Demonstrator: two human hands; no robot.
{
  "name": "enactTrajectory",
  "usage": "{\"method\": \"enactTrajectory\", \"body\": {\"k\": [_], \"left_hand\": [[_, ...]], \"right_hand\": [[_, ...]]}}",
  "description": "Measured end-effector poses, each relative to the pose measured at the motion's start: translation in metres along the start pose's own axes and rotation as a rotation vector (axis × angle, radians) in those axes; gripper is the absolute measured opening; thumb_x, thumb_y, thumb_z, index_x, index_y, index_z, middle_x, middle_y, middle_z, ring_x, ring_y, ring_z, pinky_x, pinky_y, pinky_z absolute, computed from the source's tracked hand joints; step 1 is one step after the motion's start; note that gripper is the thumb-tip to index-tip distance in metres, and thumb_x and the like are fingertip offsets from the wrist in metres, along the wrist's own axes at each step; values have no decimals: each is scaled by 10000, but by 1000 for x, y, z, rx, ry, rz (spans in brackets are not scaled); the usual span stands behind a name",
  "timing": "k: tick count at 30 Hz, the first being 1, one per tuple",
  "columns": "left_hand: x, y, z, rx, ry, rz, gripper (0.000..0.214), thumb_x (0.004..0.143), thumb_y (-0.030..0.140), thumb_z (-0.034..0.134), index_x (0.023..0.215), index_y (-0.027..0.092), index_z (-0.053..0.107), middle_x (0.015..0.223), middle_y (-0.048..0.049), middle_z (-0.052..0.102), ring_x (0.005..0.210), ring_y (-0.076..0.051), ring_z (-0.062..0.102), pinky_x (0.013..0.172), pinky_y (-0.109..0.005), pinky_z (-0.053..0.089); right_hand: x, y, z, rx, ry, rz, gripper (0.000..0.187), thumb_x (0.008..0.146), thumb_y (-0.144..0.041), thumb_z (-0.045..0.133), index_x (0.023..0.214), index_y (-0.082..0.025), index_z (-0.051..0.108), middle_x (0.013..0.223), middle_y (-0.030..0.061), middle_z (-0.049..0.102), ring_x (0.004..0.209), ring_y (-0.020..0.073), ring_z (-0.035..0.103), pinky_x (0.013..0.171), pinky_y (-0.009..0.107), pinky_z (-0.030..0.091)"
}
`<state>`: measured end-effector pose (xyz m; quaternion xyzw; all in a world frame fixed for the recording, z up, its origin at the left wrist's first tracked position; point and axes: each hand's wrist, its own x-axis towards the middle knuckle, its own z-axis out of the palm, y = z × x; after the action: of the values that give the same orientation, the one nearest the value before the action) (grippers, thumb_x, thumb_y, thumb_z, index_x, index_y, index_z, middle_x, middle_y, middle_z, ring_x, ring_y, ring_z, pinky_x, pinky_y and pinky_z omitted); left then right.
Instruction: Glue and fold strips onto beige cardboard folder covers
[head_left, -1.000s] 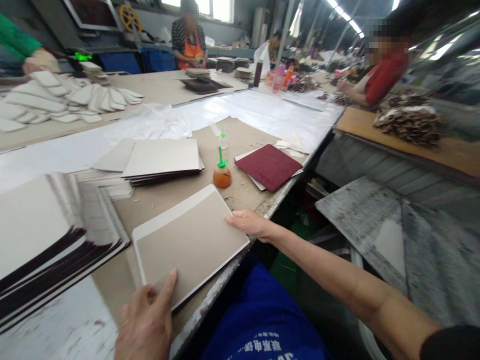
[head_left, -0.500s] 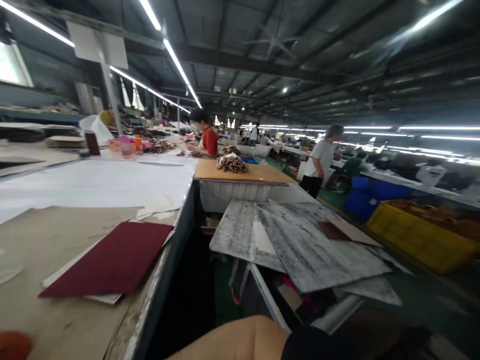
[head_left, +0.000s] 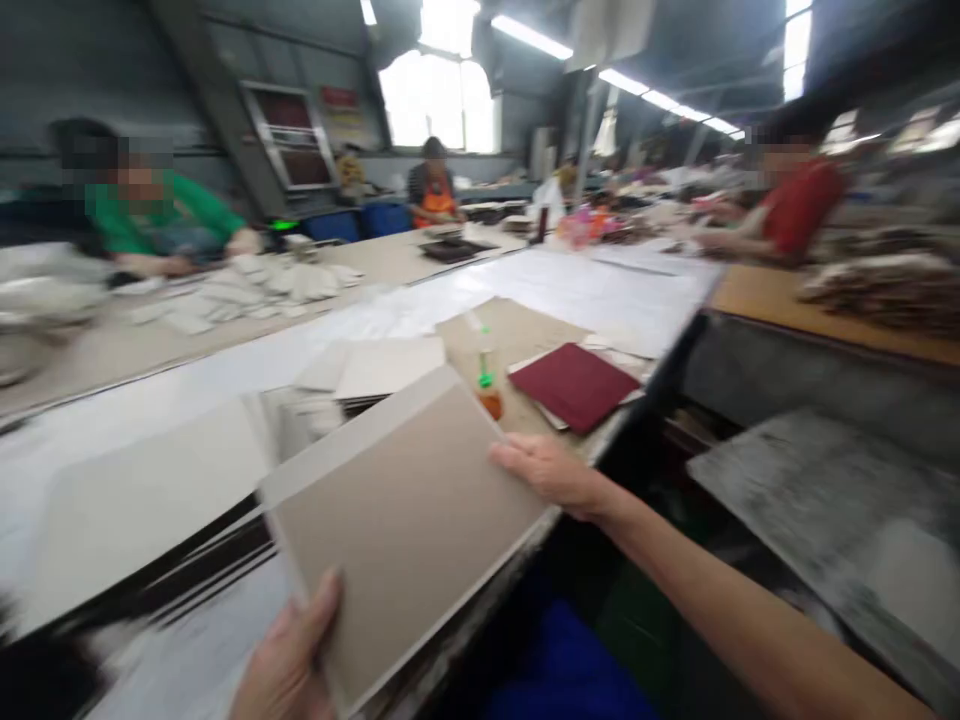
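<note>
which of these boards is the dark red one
The red board lying at the right, past the bottle. The grey board between left hand and right hand, and the stack behind it, are pale.

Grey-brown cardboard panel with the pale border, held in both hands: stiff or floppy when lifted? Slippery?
Probably stiff: the grey-brown cardboard panel looks flat between the left hand at one corner and the right hand at the far edge, with no visible sag. Likely light, since edge grips alone hold it. Its matte face suggests little slip.
</note>
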<state>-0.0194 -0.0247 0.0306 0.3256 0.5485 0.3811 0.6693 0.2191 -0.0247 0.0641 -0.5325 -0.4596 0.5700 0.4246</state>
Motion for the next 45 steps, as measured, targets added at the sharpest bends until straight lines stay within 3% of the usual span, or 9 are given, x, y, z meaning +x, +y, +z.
{"method": "enactTrajectory", "body": {"k": [2,5,11,16,23,32,37,45], "left_hand": [[-13,5,-20,-189,4,-28,481,788,386,570,1214,190,465,1031,-95,643,844,-232,634,705,-382,542],[-14,10,-26,-365,-55,40,501,750,308,632,1208,172,480,1036,-91,657,905,-230,629,795,-357,529],[-13,8,-31,-436,-49,68,396,798,216,583,1176,123,505,1021,-115,665,942,-222,622,873,-361,497],[-13,6,-42,-442,-6,67,355,826,210,546,1168,118,520,1012,-115,669,938,-216,625,878,-360,497],[-13,7,-43,-407,50,62,353,833,225,540,1169,116,529,1009,-119,671,929,-220,630,851,-347,515],[-14,9,-55,-280,157,-23,375,803,210,558,1174,154,545,981,-109,682,899,-246,642,792,-350,536],[-15,9,-61,-261,157,-59,378,777,224,583,1151,171,567,985,-96,684,917,-259,634,778,-333,535],[-20,13,-57,-196,163,-53,371,781,214,565,1147,155,561,988,-104,682,912,-269,635,763,-350,543]], "right_hand": [[15,5,13,96,-4,84,305,883,-389,465,1008,-156,616,862,57,696,769,191,654,693,316,524],[20,7,18,185,62,207,287,900,-335,432,1030,-158,616,877,68,715,753,193,670,676,301,541],[23,9,33,262,84,294,273,898,-247,434,1107,-150,581,980,63,704,848,198,668,748,302,550],[30,13,41,309,61,321,272,898,-213,424,1115,-145,574,961,69,709,785,199,681,711,311,565],[31,17,44,354,67,313,263,890,-203,452,1118,-137,566,904,72,719,735,187,685,688,297,566],[31,21,44,448,-101,237,272,917,-237,402,1036,-105,608,902,97,712,765,184,675,760,338,542],[30,22,42,454,-181,209,226,870,-246,491,957,-95,635,852,95,715,739,183,672,755,341,537],[27,26,45,418,-121,150,174,829,-257,554,877,-117,647,771,57,717,653,157,662,702,306,543]]}}
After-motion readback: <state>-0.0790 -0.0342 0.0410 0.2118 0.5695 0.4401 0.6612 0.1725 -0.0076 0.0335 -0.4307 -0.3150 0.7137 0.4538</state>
